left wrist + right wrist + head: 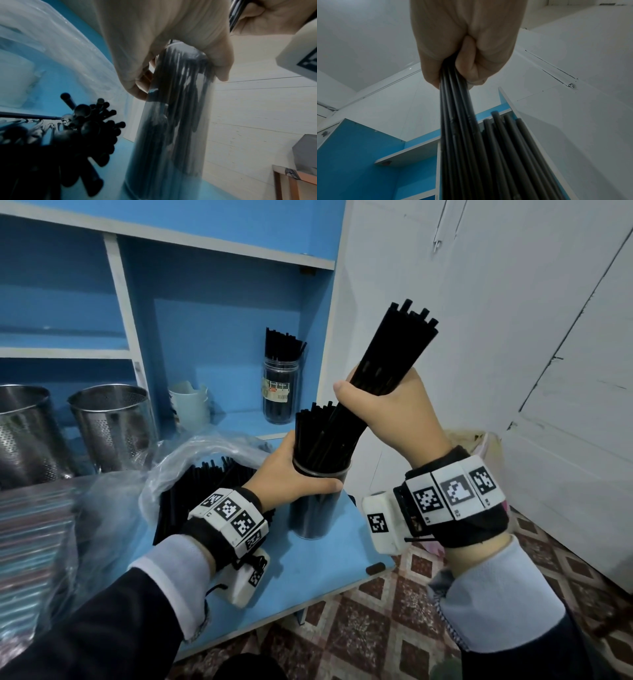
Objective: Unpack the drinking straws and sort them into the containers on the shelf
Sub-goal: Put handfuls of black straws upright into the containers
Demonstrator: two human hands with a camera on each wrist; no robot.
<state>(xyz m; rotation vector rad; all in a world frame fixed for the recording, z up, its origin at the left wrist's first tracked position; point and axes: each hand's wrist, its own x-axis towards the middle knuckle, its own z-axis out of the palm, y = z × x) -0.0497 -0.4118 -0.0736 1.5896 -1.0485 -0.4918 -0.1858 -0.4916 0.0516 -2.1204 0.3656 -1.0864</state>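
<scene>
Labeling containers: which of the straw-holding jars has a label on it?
The clear jar standing back in the shelf compartment; a paper label shows on its side. The jar the left hand grips has none visible.

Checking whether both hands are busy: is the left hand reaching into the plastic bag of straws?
No, the left hand grips the rim of the clear jar standing on the blue table, beside the plastic bag.
</scene>
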